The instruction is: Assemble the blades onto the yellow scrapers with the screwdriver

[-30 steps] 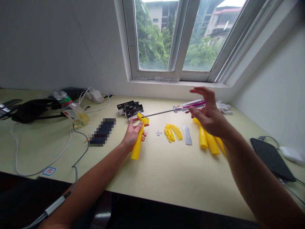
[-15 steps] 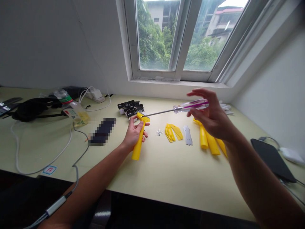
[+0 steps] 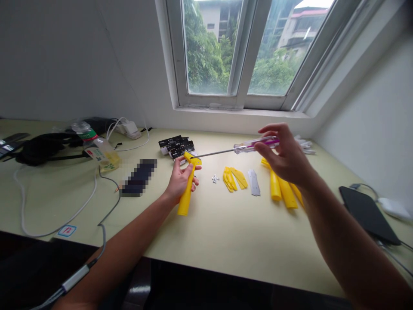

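Note:
My left hand (image 3: pixel 178 181) is closed around the handle of a yellow plastic scraper (image 3: pixel 185 199), its angled head pointing up and away with a greyish strip along the edge. In my right hand (image 3: pixel 285 153) is a screwdriver (image 3: pixel 243 147) with a clear, purple-cored handle, thumb and fingers around the handle's rear part. Its long shaft runs level to the left, and the tip meets the scraper head; any screw there is too small to make out. Small metal nuts (image 3: pixel 215 178) lie on the table just right of the left hand.
Yellow flat pieces (image 3: pixel 232 178), grey metal blades (image 3: pixel 254 182) and more yellow handles (image 3: pixel 286 193) lie to the right. Black printed boxes (image 3: pixel 177 146) stand behind. Leftward are a bottle (image 3: pixel 103 150), a blurred-out dark object (image 3: pixel 139 178) and cables; a black device (image 3: pixel 369 215) lies far right.
My right fingers have turned and drawn in around the screwdriver handle, the thumb now higher along it. The tip stays at the scraper head, and my left hand has hardly moved.

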`<state>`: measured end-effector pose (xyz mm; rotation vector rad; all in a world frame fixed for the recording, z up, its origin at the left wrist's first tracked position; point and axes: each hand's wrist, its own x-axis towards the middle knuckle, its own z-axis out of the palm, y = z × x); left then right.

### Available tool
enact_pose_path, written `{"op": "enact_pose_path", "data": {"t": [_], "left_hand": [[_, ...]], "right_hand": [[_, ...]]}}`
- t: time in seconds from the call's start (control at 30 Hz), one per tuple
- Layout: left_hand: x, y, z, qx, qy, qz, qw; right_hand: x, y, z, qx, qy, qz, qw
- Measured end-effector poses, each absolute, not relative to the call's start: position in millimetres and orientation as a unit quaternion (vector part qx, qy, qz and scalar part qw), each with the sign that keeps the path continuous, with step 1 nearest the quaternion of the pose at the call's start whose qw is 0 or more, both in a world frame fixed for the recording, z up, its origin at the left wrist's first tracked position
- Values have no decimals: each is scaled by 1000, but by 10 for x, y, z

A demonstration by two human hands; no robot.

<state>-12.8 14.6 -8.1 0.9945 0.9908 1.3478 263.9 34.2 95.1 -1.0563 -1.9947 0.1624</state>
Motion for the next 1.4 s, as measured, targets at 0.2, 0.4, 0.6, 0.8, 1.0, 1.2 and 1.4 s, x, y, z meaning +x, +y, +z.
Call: {"op": "enact_pose_path", "data": {"t": [0.2, 0.4, 0.6, 0.8, 1.0, 1.2, 1.4], "left_hand": [[-129, 143, -66, 415, 420, 573, 568], [-129, 137, -46, 406, 423, 579, 566], [-122, 104, -9, 385, 408, 575, 595], [-118, 77, 40, 352, 426, 606, 572], [-47, 27, 43, 356, 415, 583, 600], [-45, -6, 40, 364, 407, 577, 607], [-27, -17, 37, 368, 404, 580, 604]], "right_hand": [[2668, 387, 913, -426, -798, 78, 418], [2692, 386, 943, -412, -814, 84, 400], [2813, 469, 969, -368, -772, 195, 480], [3001, 744, 839, -441, -677, 180, 561], [2713, 1181, 392, -649, -676, 21, 350], [2502, 1609, 153, -698, -691, 42, 182], [1962, 1606, 117, -614, -772, 81, 145]]}}
